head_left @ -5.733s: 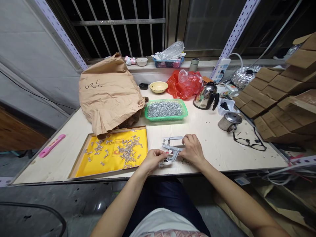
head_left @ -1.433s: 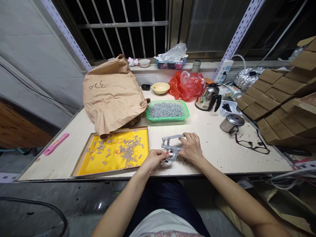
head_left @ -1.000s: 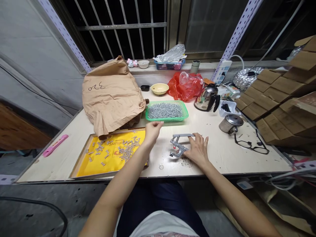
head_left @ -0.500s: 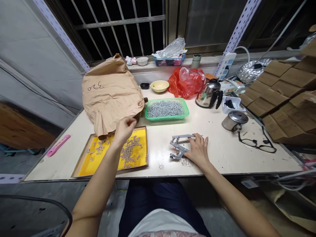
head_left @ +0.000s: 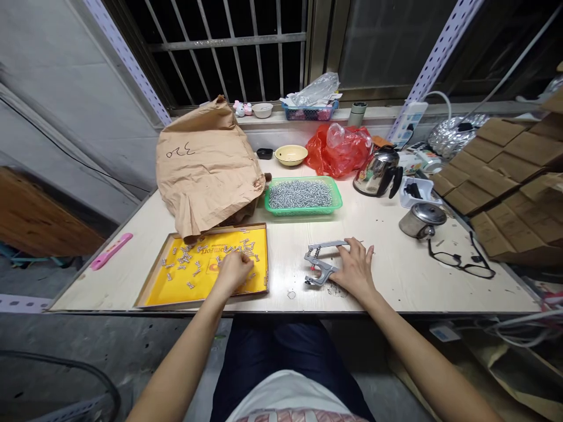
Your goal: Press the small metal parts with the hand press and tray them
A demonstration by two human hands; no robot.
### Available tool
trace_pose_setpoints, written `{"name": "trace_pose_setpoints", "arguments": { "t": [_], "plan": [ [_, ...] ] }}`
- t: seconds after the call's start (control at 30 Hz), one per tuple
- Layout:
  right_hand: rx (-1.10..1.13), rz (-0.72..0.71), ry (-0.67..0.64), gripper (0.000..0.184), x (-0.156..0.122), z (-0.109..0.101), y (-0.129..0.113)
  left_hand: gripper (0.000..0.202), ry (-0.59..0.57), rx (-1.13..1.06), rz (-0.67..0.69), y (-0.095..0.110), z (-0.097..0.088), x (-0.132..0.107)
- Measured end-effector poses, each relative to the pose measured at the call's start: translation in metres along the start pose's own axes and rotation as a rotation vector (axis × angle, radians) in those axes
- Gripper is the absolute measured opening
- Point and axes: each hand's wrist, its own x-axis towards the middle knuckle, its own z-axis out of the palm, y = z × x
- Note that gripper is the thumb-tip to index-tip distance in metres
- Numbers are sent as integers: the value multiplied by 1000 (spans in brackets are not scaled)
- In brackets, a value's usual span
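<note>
My left hand [head_left: 234, 271] is down in the yellow-lined tray [head_left: 153, 293], its fingers curled over a heap of small metal parts [head_left: 189, 264]; what they pinch is hidden. My right hand [head_left: 356, 271] rests on the table with its fingers spread over the handles of a grey metal hand press [head_left: 320, 265], which lies flat on the table. A green basket [head_left: 336, 202] heaped with small silver parts [head_left: 300, 193] stands behind the press.
A crumpled brown paper bag [head_left: 206, 164] lies behind the tray. A steel kettle [head_left: 378, 171], a lidded steel pot [head_left: 421, 220] and glasses [head_left: 460, 258] are at the right, beside stacked cardboard [head_left: 505, 193]. A pink tool [head_left: 111, 251] lies far left.
My left hand left the press, swung up toward the green basket, then came down left into the yellow tray. My right hand stayed on the press, which shifted slightly right.
</note>
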Motion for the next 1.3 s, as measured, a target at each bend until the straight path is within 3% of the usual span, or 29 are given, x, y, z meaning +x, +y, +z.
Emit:
{"name": "trace_pose_setpoints", "arguments": {
  "t": [0.13,0.3,0.43,0.6,0.73,1.13,1.3],
  "plan": [
    [-8,-39,2,78,6,-11,-14,24,-162,-666,-71,35,32,-19],
    [-17,-61,-20,77,11,-19,-26,27,-331,-962,-202,62,74,-39],
    [-16,-43,-31,77,13,-19,-26,25,-302,-944,-184,64,82,-44],
    [-15,-41,-22,76,11,-17,-25,18,-225,-780,-33,59,79,-40],
    [-11,-56,-22,74,9,-18,-26,18,-265,-641,43,57,76,-37],
    [-13,-69,-10,75,6,-19,-26,19,-365,-563,29,58,72,-36],
    [-26,-60,-21,75,8,-21,-26,18,-356,-587,16,62,69,-34]
  ]
}}
